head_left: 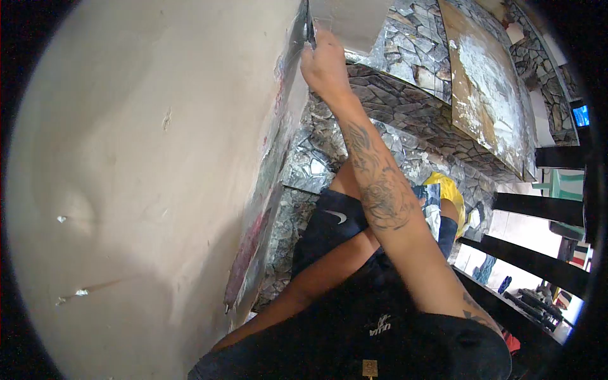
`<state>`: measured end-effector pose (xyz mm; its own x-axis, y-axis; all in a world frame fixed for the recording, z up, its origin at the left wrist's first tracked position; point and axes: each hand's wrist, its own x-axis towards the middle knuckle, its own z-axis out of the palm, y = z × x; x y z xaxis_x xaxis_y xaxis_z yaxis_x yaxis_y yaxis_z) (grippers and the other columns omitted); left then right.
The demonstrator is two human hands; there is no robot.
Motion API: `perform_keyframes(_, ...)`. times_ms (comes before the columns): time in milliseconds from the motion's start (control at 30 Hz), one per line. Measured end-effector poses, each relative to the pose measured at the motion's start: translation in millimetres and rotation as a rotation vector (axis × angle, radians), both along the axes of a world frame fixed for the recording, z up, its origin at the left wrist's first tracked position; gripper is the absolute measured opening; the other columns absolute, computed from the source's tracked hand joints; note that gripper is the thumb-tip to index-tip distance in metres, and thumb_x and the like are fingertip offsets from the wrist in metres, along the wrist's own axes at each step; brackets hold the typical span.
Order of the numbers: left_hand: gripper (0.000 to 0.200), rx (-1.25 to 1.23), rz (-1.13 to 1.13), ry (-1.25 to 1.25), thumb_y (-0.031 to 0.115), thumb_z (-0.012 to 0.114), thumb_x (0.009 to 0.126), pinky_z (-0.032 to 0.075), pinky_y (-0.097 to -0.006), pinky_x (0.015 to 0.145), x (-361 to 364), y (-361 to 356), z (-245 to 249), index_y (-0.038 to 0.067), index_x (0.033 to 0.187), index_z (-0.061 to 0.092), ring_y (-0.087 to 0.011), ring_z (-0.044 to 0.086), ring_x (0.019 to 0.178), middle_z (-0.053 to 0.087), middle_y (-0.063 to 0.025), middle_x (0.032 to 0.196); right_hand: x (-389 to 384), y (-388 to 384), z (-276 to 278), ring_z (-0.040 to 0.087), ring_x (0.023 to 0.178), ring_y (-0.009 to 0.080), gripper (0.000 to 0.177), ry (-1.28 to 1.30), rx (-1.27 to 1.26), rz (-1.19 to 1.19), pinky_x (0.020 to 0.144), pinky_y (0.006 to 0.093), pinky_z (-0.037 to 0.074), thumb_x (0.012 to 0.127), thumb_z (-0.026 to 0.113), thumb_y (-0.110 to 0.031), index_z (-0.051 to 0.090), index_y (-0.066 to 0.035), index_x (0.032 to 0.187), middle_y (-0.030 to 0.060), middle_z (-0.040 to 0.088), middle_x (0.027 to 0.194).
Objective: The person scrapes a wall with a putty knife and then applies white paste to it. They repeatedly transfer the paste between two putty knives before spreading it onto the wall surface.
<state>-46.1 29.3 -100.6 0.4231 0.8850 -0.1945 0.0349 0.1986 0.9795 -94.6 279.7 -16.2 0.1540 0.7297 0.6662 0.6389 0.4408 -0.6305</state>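
Note:
My right hand (326, 66), at the end of the tattooed forearm, is closed around a dark, thin tool (310, 35) held at the edge of the beige plastered wall (152, 126). Its far end is hard to make out. My left arm (316, 272) crosses under the right forearm, which hides most of the left hand, so its grip does not show. Near there lies a blue and white item (433, 209) smeared with white material. Rough grey plaster with reddish patches (250, 247) runs along the wall's edge.
Stone-patterned steps or ledges (405, 98) rise beside the wall. A board smeared white (487, 82) lies on the upper ledge. A yellow bag (448, 190) is by my knee. Dark railing bars (538, 206) and a green chair (563, 185) are at the right.

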Motion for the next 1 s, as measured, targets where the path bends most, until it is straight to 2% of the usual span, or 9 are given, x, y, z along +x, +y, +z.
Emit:
perform_keyframes(133,0.039,0.086,0.01,0.029,0.04,0.073,0.072,0.037,-0.0333,0.058,-2,-2,6,0.01,0.061,0.051,-0.0179,0.045,0.056,0.049,-0.0027,0.059,-4,-3,4,0.051,0.094,0.0433,0.037,-0.031,0.021,-0.008,0.086,0.0461,0.04,0.075,0.052,-0.007,0.05,0.006,0.11,0.026,0.054,0.099)
perform_keyframes(233,0.041,-0.083,-0.034,0.002,0.042,0.071,0.073,0.037,-0.0339,0.058,-5,0,16,0.01,0.059,0.05,-0.0176,0.045,0.056,0.048,-0.0027,0.059,-7,-7,1,0.051,0.093,0.0435,0.038,-0.025,-0.1,-0.026,0.086,0.0465,0.041,0.073,0.053,-0.007,0.05,0.006,0.108,0.0264,0.053,0.101)
perform_keyframes(333,0.032,-0.347,-0.213,0.006,0.035,0.061,0.082,0.036,-0.0408,0.072,4,3,-14,0.007,0.094,0.052,-0.0208,0.048,0.081,0.053,-0.0062,0.088,-12,-15,4,0.051,0.094,0.0437,0.037,0.043,-0.073,0.003,0.085,0.0466,0.041,0.071,0.053,-0.007,0.051,0.005,0.106,0.0268,0.052,0.101)
perform_keyframes(400,0.036,-0.352,-0.304,0.032,0.03,0.057,0.086,0.036,-0.044,0.079,14,-3,-53,0.005,0.112,0.053,-0.0226,0.05,0.094,0.056,-0.0085,0.102,-15,-21,4,0.051,0.094,0.0437,0.039,0.039,-0.087,0.005,0.085,0.0466,0.041,0.071,0.052,-0.008,0.05,0.005,0.109,0.0265,0.052,0.101)
perform_keyframes(533,0.037,-0.024,-0.357,0.088,0.025,0.061,0.084,0.038,-0.0431,0.079,31,-23,-110,0.002,0.113,0.053,-0.0233,0.05,0.096,0.055,-0.0107,0.105,-22,-34,3,0.051,0.094,0.0434,0.045,0.053,-0.052,0.017,0.085,0.0464,0.042,0.072,0.05,-0.009,0.047,0.004,0.115,0.026,0.051,0.101)
perform_keyframes(600,0.038,-0.222,-0.286,0.004,0.021,0.062,0.082,0.039,-0.0428,0.081,44,-20,-104,0.001,0.113,0.052,-0.0239,0.05,0.098,0.055,-0.0121,0.106,-26,-42,8,0.051,0.093,0.0432,0.049,0.048,-0.105,0.012,0.084,0.0463,0.042,0.072,0.05,-0.01,0.045,0.003,0.119,0.0257,0.05,0.102)
perform_keyframes(700,0.033,-0.819,-0.068,-0.237,0.016,0.063,0.08,0.043,-0.0397,0.077,65,-9,-94,0.001,0.108,0.054,-0.0224,0.054,0.092,0.057,-0.0116,0.1,-33,-59,13,0.051,0.092,0.0428,0.053,0.048,-0.183,0.012,0.084,0.0468,0.042,0.072,0.051,-0.01,0.041,0.002,0.123,0.0248,0.049,0.104)
perform_keyframes(800,0.015,-0.929,-0.054,-0.573,0.008,0.058,0.08,0.052,-0.0344,0.064,57,-8,-66,0.003,0.095,0.059,-0.0187,0.063,0.073,0.064,-0.0074,0.083,-41,-74,18,0.051,0.09,0.0436,0.055,0.046,-0.211,0.014,0.082,0.0481,0.042,0.072,0.051,-0.01,0.039,0.003,0.124,0.0241,0.047,0.106)
perform_keyframes(1000,0.017,-0.879,-0.022,-0.632,0.006,0.06,0.08,0.051,-0.0324,0.066,49,-6,-45,0.002,0.096,0.058,-0.0188,0.063,0.073,0.063,-0.0077,0.086,-56,-105,31,0.052,0.087,0.0429,0.059,0.09,-0.201,0.057,0.079,0.0478,0.044,0.07,0.055,-0.009,0.037,0.007,0.124,0.025,0.044,0.106)
